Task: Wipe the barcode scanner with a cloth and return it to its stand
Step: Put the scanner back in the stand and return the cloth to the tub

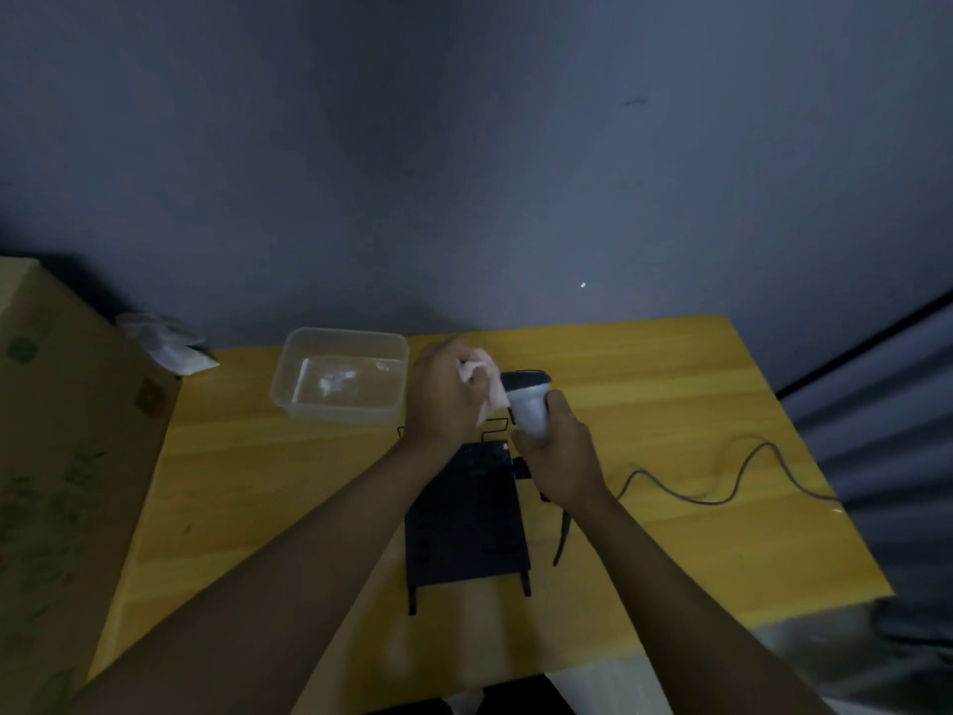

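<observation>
My right hand (559,456) grips the handle of the grey barcode scanner (528,399) and holds it upright above the table, its dark head pointing away. My left hand (446,399) is closed on a pale pink cloth (487,387), which is pressed against the left side of the scanner's head. A black stand (466,528) lies flat on the yellow wooden table (670,405) just below both hands. The scanner's cable (722,487) trails off to the right across the table.
A clear plastic tub (343,374) with some liquid sits at the back left of the table. A large cardboard box (62,456) stands to the left with a crumpled white bag (165,343) behind it. A grey wall rises behind the table.
</observation>
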